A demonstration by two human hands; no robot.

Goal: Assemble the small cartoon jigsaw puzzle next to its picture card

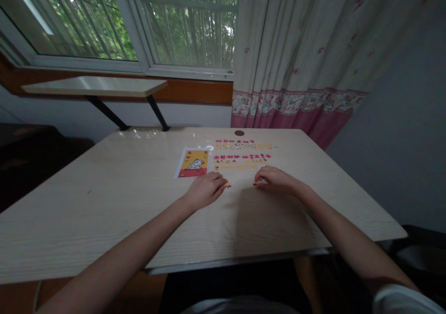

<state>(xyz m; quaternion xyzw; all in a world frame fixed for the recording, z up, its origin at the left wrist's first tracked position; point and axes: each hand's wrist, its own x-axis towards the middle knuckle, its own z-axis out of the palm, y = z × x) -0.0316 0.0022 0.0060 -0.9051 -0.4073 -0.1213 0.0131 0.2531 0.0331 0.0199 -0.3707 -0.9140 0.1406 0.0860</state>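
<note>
The table [139, 188] is a pale wood-grain surface that spans most of the view. Behind it, at the right, hangs a floral curtain [296, 49] with a patterned band and a pink lower section. A sliding window [188, 21] occupies the upper left, with bars and green foliage beyond the glass. A raised shelf [97, 85] stands over the table's far left corner on black supports.

The left hand [206, 189] is positioned just in front of the printed sheet, palm down, fingers bent and nearly together. Their tips meet a small left piece [228, 185]; whether it is gripped or only touched cannot be told. The right hand [277, 180] is positioned opposite, thumb and index finger drawn together at the tips on a small right piece [255, 184], yellow and dark. The two pieces are apart, with bare surface between them.

The printed sheet [193, 163] lies flat near the table's middle, showing a white animal on a yellow and red ground. To its right, small red and yellow pieces [245, 156] lie in roughly parallel rows; individual outlines are too small to read. A dark round disc [239, 133] is set near the far edge, beyond the rows.
</note>
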